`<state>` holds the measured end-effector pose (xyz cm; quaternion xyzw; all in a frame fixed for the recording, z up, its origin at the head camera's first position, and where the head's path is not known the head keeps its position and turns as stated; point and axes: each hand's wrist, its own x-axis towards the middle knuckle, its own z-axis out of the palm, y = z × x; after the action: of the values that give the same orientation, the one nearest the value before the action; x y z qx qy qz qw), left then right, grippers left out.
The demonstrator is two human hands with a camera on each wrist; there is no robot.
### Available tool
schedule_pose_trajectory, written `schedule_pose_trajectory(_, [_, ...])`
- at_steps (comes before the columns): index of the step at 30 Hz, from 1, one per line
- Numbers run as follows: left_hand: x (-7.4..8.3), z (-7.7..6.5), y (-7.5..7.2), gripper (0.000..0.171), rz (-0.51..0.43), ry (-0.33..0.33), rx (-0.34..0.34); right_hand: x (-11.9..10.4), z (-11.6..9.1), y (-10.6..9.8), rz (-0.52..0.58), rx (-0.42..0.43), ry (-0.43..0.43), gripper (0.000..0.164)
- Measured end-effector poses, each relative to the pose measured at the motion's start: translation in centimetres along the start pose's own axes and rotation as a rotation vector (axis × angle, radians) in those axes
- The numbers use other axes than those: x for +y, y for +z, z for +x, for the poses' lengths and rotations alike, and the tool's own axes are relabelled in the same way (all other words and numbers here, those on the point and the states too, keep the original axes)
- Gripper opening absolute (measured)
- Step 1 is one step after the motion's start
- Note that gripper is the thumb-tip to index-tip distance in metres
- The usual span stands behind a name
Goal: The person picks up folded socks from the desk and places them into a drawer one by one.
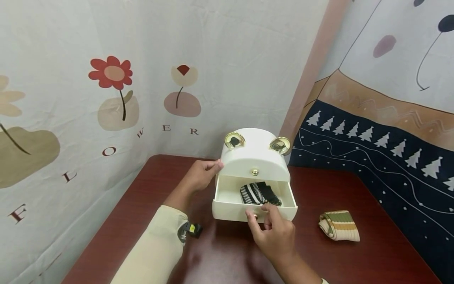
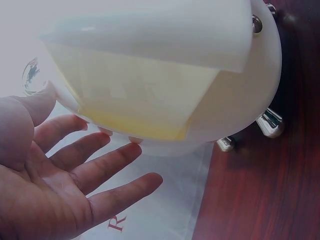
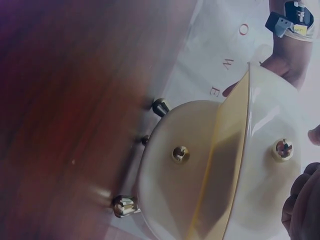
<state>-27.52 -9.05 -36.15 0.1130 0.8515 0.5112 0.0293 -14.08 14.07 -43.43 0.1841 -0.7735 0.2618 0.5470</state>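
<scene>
I have the left hand (image 1: 202,175) loosely spread, fingertips at the white box's (image 1: 244,167) left side, gripping nothing. Lower drawer (image 1: 228,213) is out, folded black-and-white sock (image 1: 259,193) inside. Right hand (image 1: 278,234) is half open at the drawer front, thumb and index apart near the gold knob (image 3: 283,150), holding nothing; contact I can't confirm. Striped bundle (image 1: 340,225) sits far right on the desk (image 1: 319,189). Risk: box looks barely braced, so a hard pull could tip it; a push could pinch fingers over the rim.
</scene>
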Motion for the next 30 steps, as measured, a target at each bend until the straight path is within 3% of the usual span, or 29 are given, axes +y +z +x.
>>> schedule_pose_trajectory(4, [-0.1,0.0,0.0,0.044,0.009,0.001,0.004,-0.4,-0.2,-0.2,0.000,-0.058,0.056,0.037])
schedule_pose_trajectory(8, [-0.2,0.1,0.0,0.043,0.019,0.003,0.007,-0.7,-0.3,-0.3,-0.066,-0.104,0.100,0.025])
schedule_pose_trajectory(17, [-0.3,0.2,0.0,0.042,0.035,0.007,0.015,-1.1,-0.3,-0.4,-0.183,-0.147,0.152,0.031])
schedule_pose_trajectory(30, [-0.3,0.1,0.0,0.041,0.036,-0.025,0.018,-1.2,-0.3,0.1,-0.112,-0.164,0.233,0.027])
